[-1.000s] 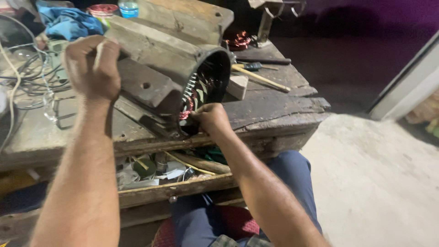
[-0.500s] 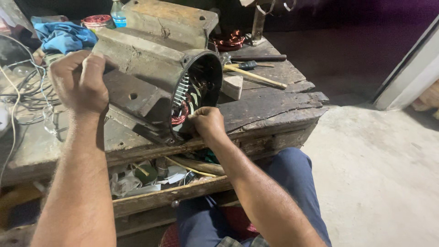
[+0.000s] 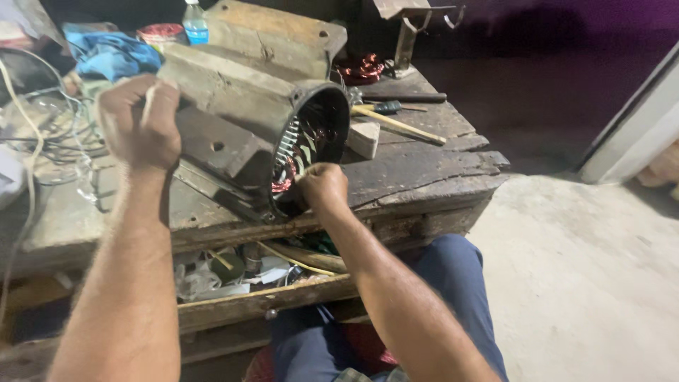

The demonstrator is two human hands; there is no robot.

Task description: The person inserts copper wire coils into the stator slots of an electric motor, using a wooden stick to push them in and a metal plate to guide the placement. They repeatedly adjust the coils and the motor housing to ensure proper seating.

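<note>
Lying on the workbench [image 3: 424, 166], motor housing [image 3: 240, 120] axis is angled, open end toward right hand [image 3: 322, 187], pinching windings [image 3: 284, 177]; left hand [image 3: 138, 127] clenched on a thin strip.

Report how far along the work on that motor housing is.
Done: the motor housing lies on the workbench, end open, copper windings showing in the bore. In hand: the right hand works at the rim; the left hand is raised, gripping a pale strip. Left: cannot tell how much.
</note>
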